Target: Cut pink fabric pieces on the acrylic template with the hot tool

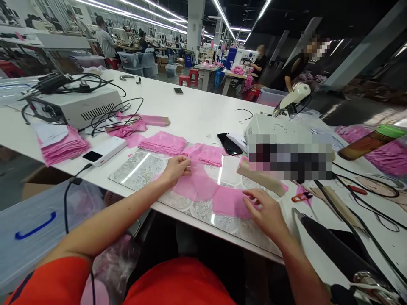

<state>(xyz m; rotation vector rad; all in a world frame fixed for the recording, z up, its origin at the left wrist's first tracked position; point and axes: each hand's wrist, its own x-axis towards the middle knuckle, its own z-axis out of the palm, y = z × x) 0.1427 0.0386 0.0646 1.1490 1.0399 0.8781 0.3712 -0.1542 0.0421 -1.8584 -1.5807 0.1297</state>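
Note:
My left hand (pixel 177 169) pinches the upper edge of a thin, see-through pink fabric piece (pixel 197 186), which hangs down over a glossy patterned board (pixel 135 169). To the right, a squarer pink fabric piece (pixel 227 201) lies on the board and meets the first one. Over its right end is my right hand (pixel 263 207), fingers curved and apart, fingertips at the cloth; whether they press on it is unclear. Just beyond my left hand lie a folded pink stack (pixel 163 143) and a second pink stack (pixel 206 153).
A white power bank (pixel 104 151), a fabric pile (pixel 65 146) and a vented box with cables (pixel 92 108) stand left. On the right are a cardboard strip (pixel 260 177), orange snips (pixel 302 197), a black-handled tool (pixel 330 237) and a bottle (pixel 370 142). Other people work farther back.

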